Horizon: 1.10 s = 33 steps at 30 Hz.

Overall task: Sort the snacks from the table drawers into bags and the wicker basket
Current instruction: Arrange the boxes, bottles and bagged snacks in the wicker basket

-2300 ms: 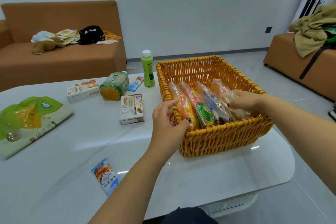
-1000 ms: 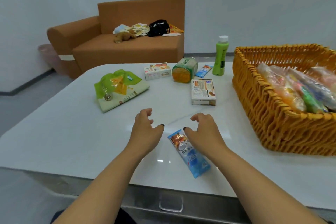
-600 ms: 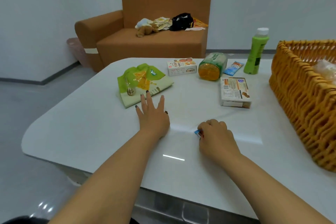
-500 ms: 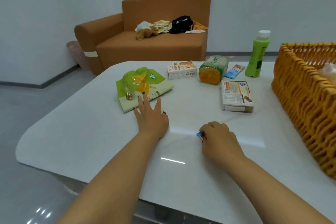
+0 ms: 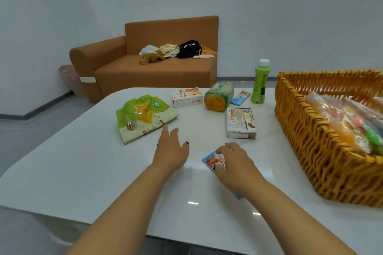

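Observation:
My right hand (image 5: 236, 163) curls over a blue snack packet (image 5: 211, 160) on the white table (image 5: 83, 172) and grips it; only the packet's far end and a corner under my wrist show. Just left of it, my left hand (image 5: 171, 149) hovers low with straight fingers, holding nothing, its fingertips close to a green and cream snack bag (image 5: 143, 116). The wicker basket (image 5: 306, 136) stands at the right with several clear-wrapped snack packs (image 5: 344, 124) inside.
Further back on the table lie a flat snack box (image 5: 240, 123), a small white box (image 5: 186, 96), a green jar on its side (image 5: 217, 99), another blue packet (image 5: 240, 97) and an upright green bottle (image 5: 260, 83). A brown sofa (image 5: 155, 72) stands behind.
Both hands left the basket and came to the table. My right hand closed over the blue packet and has tipped its end up; my left hand slid forward toward the green bag.

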Available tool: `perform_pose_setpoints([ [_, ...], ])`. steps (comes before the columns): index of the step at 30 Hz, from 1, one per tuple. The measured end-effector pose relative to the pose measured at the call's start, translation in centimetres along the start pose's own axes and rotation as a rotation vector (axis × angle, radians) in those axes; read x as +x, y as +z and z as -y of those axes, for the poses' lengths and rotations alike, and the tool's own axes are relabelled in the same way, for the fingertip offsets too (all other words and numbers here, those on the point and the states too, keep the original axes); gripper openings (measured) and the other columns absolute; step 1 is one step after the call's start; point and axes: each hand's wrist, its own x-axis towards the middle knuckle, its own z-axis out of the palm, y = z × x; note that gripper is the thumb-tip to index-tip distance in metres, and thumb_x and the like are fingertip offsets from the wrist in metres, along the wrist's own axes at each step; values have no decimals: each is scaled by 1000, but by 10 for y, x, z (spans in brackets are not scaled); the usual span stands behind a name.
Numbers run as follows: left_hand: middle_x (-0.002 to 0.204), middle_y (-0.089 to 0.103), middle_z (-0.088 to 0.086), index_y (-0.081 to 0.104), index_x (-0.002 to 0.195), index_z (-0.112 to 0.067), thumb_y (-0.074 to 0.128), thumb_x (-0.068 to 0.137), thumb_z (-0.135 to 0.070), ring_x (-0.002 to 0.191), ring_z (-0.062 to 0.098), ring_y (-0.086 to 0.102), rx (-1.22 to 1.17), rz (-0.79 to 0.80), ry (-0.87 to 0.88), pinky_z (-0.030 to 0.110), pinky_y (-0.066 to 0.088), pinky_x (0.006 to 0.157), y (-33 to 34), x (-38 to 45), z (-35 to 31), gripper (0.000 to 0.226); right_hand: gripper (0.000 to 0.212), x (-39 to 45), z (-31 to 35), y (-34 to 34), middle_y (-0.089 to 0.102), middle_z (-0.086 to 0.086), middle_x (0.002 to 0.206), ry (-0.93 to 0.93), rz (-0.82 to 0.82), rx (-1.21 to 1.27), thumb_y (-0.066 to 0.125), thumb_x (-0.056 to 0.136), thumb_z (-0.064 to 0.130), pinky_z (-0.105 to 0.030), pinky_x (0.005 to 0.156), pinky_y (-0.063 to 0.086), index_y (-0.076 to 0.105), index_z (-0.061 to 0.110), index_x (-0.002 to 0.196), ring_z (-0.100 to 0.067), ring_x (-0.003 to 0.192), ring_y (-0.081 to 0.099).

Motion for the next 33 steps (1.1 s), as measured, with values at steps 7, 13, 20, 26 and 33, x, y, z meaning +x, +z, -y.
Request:
perform_pose_setpoints([
  [7,164,3,-8,-1,157,-27,52,98,-38,148,18,22,-83,178,112,32,23,117,5,-67,-16,80,47,-40,-14,-4,26,-2,152,34,-17,-12,41,99,25,-36,108,34,33,19,145,-22,134,32],
  [13,165,2,-3,4,157,-24,49,101,-30,151,13,4,-97,156,132,30,12,119,24,-44,-13,71,41,-28,-47,0,21,2,156,39,-86,16,37,102,30,-29,113,22,37,22,142,-14,146,5],
  [20,164,5,-6,11,155,-36,41,100,-42,150,14,13,-163,123,162,33,17,119,46,7,-29,63,38,34,-71,-4,31,6,148,9,-133,122,35,103,25,-16,107,19,40,25,140,-6,138,21],
  [26,151,36,-23,29,148,-40,49,98,-33,139,0,33,-315,-19,100,26,25,115,63,25,-8,55,49,45,-83,7,7,13,158,-64,9,-97,23,102,40,-25,120,8,18,34,150,-6,146,-1],
  [33,151,24,-23,45,143,-33,30,90,-49,144,-6,12,-107,67,167,18,9,116,74,21,-13,57,56,48,-85,18,44,-7,147,-4,-22,-182,23,93,41,-44,106,34,47,19,139,-28,138,38],
])
